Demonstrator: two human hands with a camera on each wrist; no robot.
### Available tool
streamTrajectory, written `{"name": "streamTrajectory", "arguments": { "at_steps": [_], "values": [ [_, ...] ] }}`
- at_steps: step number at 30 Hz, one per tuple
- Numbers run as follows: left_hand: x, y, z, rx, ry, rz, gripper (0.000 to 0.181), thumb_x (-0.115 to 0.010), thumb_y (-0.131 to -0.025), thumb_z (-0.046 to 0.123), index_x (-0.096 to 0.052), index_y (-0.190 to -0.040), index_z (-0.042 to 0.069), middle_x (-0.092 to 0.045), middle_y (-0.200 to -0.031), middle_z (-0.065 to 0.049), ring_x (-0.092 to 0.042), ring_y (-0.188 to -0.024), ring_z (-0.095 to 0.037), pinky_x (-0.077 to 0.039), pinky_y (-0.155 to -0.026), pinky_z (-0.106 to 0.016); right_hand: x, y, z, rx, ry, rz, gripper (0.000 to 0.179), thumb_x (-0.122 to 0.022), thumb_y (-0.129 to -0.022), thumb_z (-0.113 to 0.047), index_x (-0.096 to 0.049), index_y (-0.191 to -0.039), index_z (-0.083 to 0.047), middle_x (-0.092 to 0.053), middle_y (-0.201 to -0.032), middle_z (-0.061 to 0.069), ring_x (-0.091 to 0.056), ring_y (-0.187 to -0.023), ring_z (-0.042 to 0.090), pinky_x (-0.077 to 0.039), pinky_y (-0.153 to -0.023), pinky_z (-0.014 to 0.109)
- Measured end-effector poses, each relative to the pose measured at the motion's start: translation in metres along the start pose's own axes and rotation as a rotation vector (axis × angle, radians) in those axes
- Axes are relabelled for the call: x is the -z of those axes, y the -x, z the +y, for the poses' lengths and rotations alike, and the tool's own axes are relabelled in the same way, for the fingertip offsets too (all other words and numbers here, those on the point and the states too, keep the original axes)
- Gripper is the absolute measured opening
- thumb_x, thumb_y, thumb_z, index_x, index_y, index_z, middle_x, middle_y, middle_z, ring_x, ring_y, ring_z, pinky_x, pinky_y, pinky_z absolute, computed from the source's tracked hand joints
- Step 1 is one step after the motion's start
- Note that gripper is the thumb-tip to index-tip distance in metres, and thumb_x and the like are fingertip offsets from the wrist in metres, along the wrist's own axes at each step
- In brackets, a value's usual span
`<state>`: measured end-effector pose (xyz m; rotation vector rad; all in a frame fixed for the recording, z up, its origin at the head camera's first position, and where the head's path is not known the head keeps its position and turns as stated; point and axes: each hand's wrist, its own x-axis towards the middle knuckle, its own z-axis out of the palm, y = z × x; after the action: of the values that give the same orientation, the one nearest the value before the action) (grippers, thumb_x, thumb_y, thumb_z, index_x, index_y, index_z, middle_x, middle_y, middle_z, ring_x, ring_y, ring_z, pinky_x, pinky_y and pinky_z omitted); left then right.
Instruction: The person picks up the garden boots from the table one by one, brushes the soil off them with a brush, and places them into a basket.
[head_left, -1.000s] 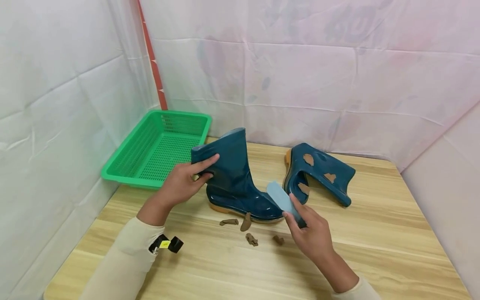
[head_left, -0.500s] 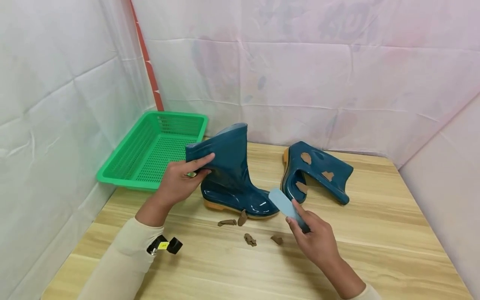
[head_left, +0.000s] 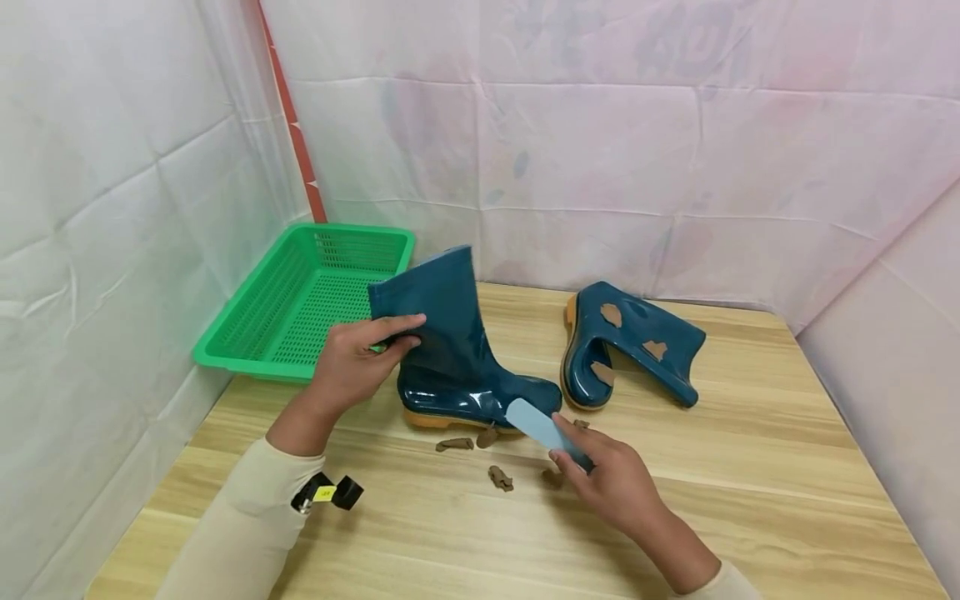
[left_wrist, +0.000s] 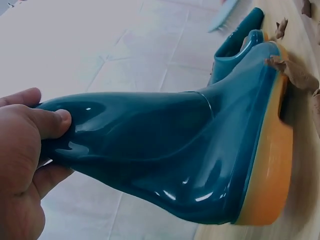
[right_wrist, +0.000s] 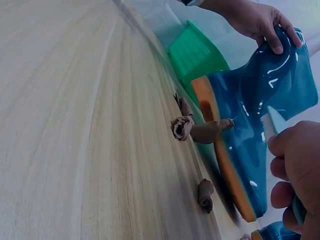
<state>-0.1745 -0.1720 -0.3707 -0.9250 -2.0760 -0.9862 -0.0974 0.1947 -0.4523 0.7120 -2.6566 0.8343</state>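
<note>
My left hand [head_left: 360, 362] grips the shaft of a dark teal rubber boot [head_left: 442, 325] with an orange sole, thumb on one side and fingers on the other. The boot stands with its shaft leaning left and its toe pointing right. A light blue brush [head_left: 534, 423] is held in my right hand [head_left: 615, 483], overlapping the front of the boot's foot. The right wrist view shows pale bristles on the brush [right_wrist: 275, 120] facing the boot, right at its surface. A brown, mud-like strip [left_wrist: 296, 75] hangs at the edge of the sole.
Several brown curled pieces [head_left: 500, 478] lie on the wooden table [head_left: 420, 533] before the boot. A second boot [head_left: 645, 333] with brown patches lies on its side at the right. A green plastic basket [head_left: 262, 362] stands back left. White sheeting [head_left: 585, 167] encloses the table.
The brush has moved left and down from the toe onto the boot's foot. The boot's toe has swung away from me. Another brown piece now shows beside the right hand.
</note>
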Motion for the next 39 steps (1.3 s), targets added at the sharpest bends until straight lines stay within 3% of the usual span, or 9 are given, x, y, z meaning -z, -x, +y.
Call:
{"name": "streamTrajectory", "arguments": {
  "at_steps": [3,7,11,14,20,22,26,28,39],
  "values": [
    [0.0,0.001,-0.001,0.006,0.026,0.011,0.03,-0.082,-0.076,-0.015,-0.081,-0.101,0.003,-0.078,-0.095,-0.008,-0.072,-0.073,-0.017,-0.047,-0.058,-0.021,-0.002,-0.001,0.0,0.0,-0.013,-0.038,0.056,-0.084,-0.088,-0.016,-0.065,-0.139,-0.008,-0.072,-0.116,0.019,-0.068,-0.108,0.042,-0.058,-0.08,0.052],
    [0.001,0.0,0.0,0.009,0.04,0.036,0.026,-0.079,-0.077,-0.018,-0.082,-0.091,0.003,-0.077,-0.088,-0.006,-0.065,-0.065,-0.014,-0.046,-0.057,-0.021,-0.003,-0.001,0.002,0.002,-0.006,-0.042,0.056,-0.084,-0.087,-0.016,-0.066,-0.138,-0.006,-0.073,-0.116,0.018,-0.069,-0.108,0.041,-0.058,-0.081,0.051],
    [0.0,-0.003,-0.002,-0.007,0.0,0.057,0.028,-0.08,-0.077,-0.018,-0.083,-0.096,0.003,-0.078,-0.09,-0.007,-0.052,-0.058,-0.011,-0.037,-0.052,-0.022,-0.003,0.002,0.004,0.004,0.016,-0.031,0.056,-0.084,-0.087,-0.017,-0.066,-0.138,-0.006,-0.072,-0.118,0.018,-0.07,-0.107,0.038,-0.058,-0.08,0.049],
    [0.001,-0.006,-0.001,-0.028,-0.052,0.074,0.035,-0.08,-0.076,-0.018,-0.082,-0.104,0.002,-0.078,-0.093,-0.009,-0.05,-0.056,-0.011,-0.033,-0.05,-0.022,-0.002,0.004,0.006,0.004,0.029,-0.026,0.056,-0.084,-0.088,-0.018,-0.065,-0.139,-0.006,-0.072,-0.119,0.018,-0.071,-0.106,0.036,-0.058,-0.079,0.048],
    [0.006,-0.012,0.001,-0.019,-0.079,0.108,0.044,-0.082,-0.076,-0.016,-0.078,-0.116,0.002,-0.066,-0.063,-0.005,-0.037,-0.049,-0.01,-0.029,-0.046,-0.023,-0.001,0.006,0.006,-0.012,0.037,-0.024,0.057,-0.084,-0.087,-0.018,-0.065,-0.14,-0.008,-0.072,-0.119,0.015,-0.071,-0.105,0.033,-0.058,-0.079,0.047],
    [0.008,-0.014,0.001,-0.004,-0.033,0.12,0.043,-0.08,-0.078,-0.017,-0.076,-0.117,0.0,-0.069,-0.066,-0.007,-0.037,-0.048,-0.009,-0.028,-0.046,-0.022,-0.001,0.007,0.006,-0.018,0.036,-0.025,0.057,-0.084,-0.087,-0.018,-0.065,-0.14,-0.008,-0.072,-0.12,0.015,-0.071,-0.105,0.032,-0.058,-0.079,0.047],
    [0.014,-0.021,0.001,0.021,0.055,0.159,0.044,-0.078,-0.08,-0.018,-0.074,-0.12,-0.002,-0.077,-0.091,-0.015,-0.038,-0.046,-0.01,-0.028,-0.048,-0.021,-0.001,0.007,0.005,-0.02,0.039,-0.018,0.057,-0.084,-0.087,-0.017,-0.065,-0.139,-0.007,-0.072,-0.119,0.015,-0.072,-0.104,0.031,-0.059,-0.078,0.046],
    [0.016,-0.026,0.001,0.029,0.062,0.183,0.045,-0.078,-0.08,-0.017,-0.074,-0.121,0.0,-0.076,-0.087,-0.015,-0.035,-0.046,-0.01,-0.027,-0.05,-0.021,-0.001,0.007,0.005,-0.018,0.039,-0.015,0.057,-0.085,-0.086,-0.017,-0.065,-0.139,-0.006,-0.072,-0.119,0.015,-0.072,-0.103,0.03,-0.059,-0.077,0.045],
    [0.039,-0.046,0.005,0.027,-0.074,0.351,0.045,-0.081,-0.081,-0.012,-0.076,-0.121,0.007,-0.072,-0.072,-0.015,-0.035,-0.048,-0.012,-0.026,-0.053,-0.022,-0.003,0.005,0.005,-0.038,0.045,-0.023,0.057,-0.085,-0.087,-0.018,-0.065,-0.139,-0.007,-0.072,-0.119,0.014,-0.072,-0.101,0.028,-0.059,-0.075,0.044]
  ]
}}
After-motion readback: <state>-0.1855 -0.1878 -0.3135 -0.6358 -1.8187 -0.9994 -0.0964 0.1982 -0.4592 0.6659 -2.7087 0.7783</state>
